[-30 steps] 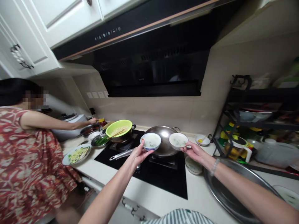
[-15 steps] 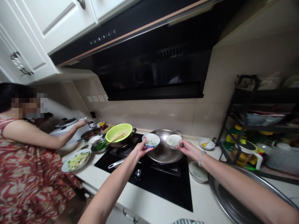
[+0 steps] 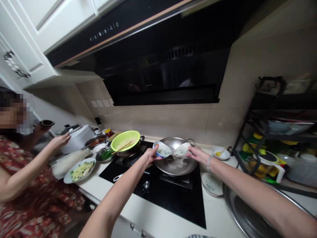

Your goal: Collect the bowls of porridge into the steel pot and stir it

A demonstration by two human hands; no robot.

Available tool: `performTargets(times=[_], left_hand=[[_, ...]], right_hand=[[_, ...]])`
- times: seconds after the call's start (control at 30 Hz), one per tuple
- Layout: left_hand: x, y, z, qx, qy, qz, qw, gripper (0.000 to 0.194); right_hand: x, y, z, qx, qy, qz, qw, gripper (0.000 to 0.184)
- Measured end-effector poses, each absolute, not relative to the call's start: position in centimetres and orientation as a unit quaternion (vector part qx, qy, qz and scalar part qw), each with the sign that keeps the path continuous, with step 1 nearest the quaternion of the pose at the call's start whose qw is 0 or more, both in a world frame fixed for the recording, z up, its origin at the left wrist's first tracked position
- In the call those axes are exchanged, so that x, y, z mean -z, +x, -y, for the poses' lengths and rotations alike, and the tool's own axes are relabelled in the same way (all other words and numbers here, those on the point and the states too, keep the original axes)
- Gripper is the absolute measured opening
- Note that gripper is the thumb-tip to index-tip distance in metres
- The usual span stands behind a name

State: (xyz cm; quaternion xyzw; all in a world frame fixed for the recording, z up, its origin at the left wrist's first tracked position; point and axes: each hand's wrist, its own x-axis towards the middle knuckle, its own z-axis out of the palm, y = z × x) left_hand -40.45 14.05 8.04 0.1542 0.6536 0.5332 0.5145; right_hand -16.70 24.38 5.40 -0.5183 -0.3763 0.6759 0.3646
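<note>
Over a steel wok [image 3: 170,169] on the hob, my two hands hold a bowl each. My left hand [image 3: 150,156] grips a white bowl with a blue outside [image 3: 163,149] by its rim, tilted inward to the right. My right hand [image 3: 196,154] pinches the rim of a second white bowl [image 3: 182,149], tilted to the left. Whitish liquid with dark green bits shows in both bowls, and it runs down between them into the wok. A bracelet sits on my right wrist. The wok holds some pale liquid.
Left of the wok, a green basin [image 3: 126,140] of noodles with chopsticks rests on a pot. A plate of shredded food [image 3: 79,170] lies further left, near a co-worker [image 3: 15,178]. On the right are another bowl [image 3: 212,183], a large steel basin [image 3: 237,205] and a black rack [image 3: 244,142].
Both bowls have tipped from near level toward each other, and liquid now pours into the wok. The co-worker's arm has shifted left, and a dark round container is now in the other hand.
</note>
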Motion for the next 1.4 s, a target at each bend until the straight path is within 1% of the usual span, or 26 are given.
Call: performTargets(times=[0.1, 0.2, 0.33, 0.4, 0.47, 0.53, 0.6, 0.7, 0.77, 0.83, 0.93, 1.0, 1.07, 1.2, 1.3, 1.4], left_hand=[[-8.3, -40.3, -14.3, -0.511, 0.188, -0.685, 0.484, 0.039], [-8.5, -40.1, -14.5, -0.49, 0.229, -0.714, 0.444, 0.047], [-8.7, -39.7, -14.8, -0.464, 0.296, -0.747, 0.373, 0.059], [-8.8, -39.5, -14.9, -0.451, 0.326, -0.757, 0.341, 0.062], [-8.9, -39.3, -14.8, -0.426, 0.394, -0.766, 0.276, 0.061], [-9.0, -39.0, -14.6, -0.378, 0.5, -0.761, 0.168, 0.06], [-9.1, -38.7, -14.2, -0.323, 0.598, -0.73, 0.064, 0.062], [-9.1, -38.2, -13.4, -0.274, 0.678, -0.682, 0.003, 0.073], [-9.1, -37.9, -12.8, -0.261, 0.71, -0.654, -0.004, 0.078], [-9.1, -37.7, -12.4, -0.273, 0.73, -0.626, 0.015, 0.077], [-9.3, -37.6, -11.9, -0.324, 0.729, -0.597, 0.088, 0.075], [-9.3, -37.6, -11.8, -0.351, 0.716, -0.588, 0.134, 0.076], [-9.3, -37.6, -11.7, -0.363, 0.712, -0.58, 0.155, 0.076], [-9.0, -37.7, -11.6, -0.364, 0.72, -0.57, 0.155, 0.077], [-8.9, -37.8, -11.4, -0.364, 0.72, -0.57, 0.154, 0.077], [-9.0, -37.9, -11.3, -0.352, 0.736, -0.563, 0.13, 0.075]], right_hand=[[-5.9, -16.6, -24.7, -0.633, -0.553, 0.434, 0.326, 0.035], [-6.4, -16.4, -25.0, -0.574, -0.565, 0.502, 0.313, 0.037], [-6.8, -16.2, -25.1, -0.482, -0.553, 0.608, 0.302, 0.059], [-7.1, -15.9, -24.9, -0.439, -0.532, 0.662, 0.294, 0.069], [-7.4, -15.6, -24.6, -0.406, -0.506, 0.704, 0.29, 0.074], [-7.6, -15.3, -24.1, -0.358, -0.468, 0.757, 0.281, 0.073], [-7.7, -15.0, -23.5, -0.263, -0.42, 0.83, 0.254, 0.072], [-7.7, -14.6, -22.9, -0.106, -0.37, 0.901, 0.198, 0.073], [-7.7, -14.5, -22.6, -0.069, -0.368, 0.909, 0.185, 0.073], [-7.7, -14.4, -22.4, -0.061, -0.37, 0.909, 0.179, 0.073], [-7.9, -14.3, -22.1, -0.08, -0.383, 0.902, 0.182, 0.073], [-8.0, -14.2, -22.1, -0.104, -0.39, 0.893, 0.199, 0.073], [-8.0, -14.1, -22.0, -0.13, -0.391, 0.884, 0.221, 0.074], [-8.0, -13.9, -21.9, -0.178, -0.397, 0.866, 0.246, 0.074], [-8.1, -13.7, -21.7, -0.192, -0.398, 0.861, 0.253, 0.072], [-8.1, -13.5, -21.6, -0.2, -0.39, 0.86, 0.262, 0.072]])
